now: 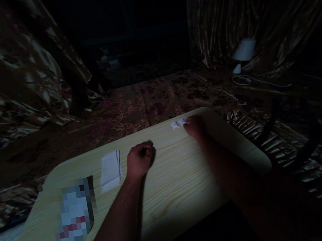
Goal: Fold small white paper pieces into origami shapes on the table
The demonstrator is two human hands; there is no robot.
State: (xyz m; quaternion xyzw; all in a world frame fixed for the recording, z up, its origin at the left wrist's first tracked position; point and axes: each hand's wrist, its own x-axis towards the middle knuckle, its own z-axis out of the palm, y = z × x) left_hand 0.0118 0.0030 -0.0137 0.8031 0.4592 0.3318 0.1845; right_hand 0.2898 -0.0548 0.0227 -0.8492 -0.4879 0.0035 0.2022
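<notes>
My right hand [195, 126] is at the far right part of the wooden table, its fingers closed on the edge of a small folded white paper piece [182, 122]. Just left of that, a second small folded paper piece [174, 125] lies on the tabletop. My left hand [138, 160] rests on the table in a loose curl, and nothing shows between its fingers. Beside it on the left is a stack of white paper sheets [110, 169], lying flat and apart from the hand.
The light wooden table [171, 184] has rounded corners. A pixelated device with a cable [74, 217] lies on its left side. Beyond are a patterned carpet [157, 96], curtains [25, 69], and a small white lamp [244, 51] with its cord on the floor. The room is dim.
</notes>
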